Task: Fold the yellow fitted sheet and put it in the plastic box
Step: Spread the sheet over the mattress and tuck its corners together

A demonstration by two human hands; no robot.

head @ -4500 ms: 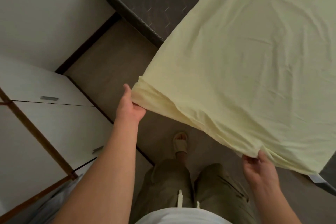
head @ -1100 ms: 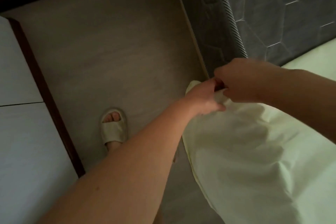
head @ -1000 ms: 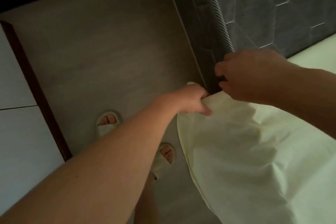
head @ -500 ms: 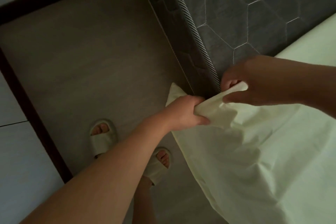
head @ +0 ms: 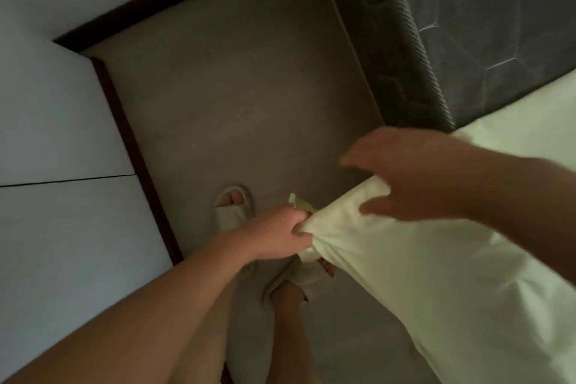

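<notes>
– Left hand (head: 280,234), on my feed, has its fingers curled tight round a bunched corner of the yellow sheet (head: 436,274), low in the middle of the view.

– And the other one?

– Right hand (head: 405,174) reaches in from the right edge. Its fingers are spread and fairly straight, and the thumb lies over the fold of cloth just beside the left hand's grip. It is smeared by motion, so I cannot tell whether the palm presses the cloth or only hovers over it. I see nothing pinched there.

– Where does the sheet lie?

– It runs from the gripped corner down and to the right and fills the lower right of my picture. Its far part lies on the mattress (head: 498,25), which is dark grey with hexagon quilting and a corded edge, at the upper right. The near part hangs off the side of the bed over the floor (head: 249,87).

– Anything else down there?

– A white cabinet (head: 46,134) stands on the left, with a dark trim strip (head: 134,140) along its foot, and grey floor runs between it and the bed. I see two pale slippers. The left slipper (head: 232,212) is just beside the left hand. The right slipper (head: 307,282) is below it, partly hidden by the gripped cloth. Both forearms are bare.
</notes>
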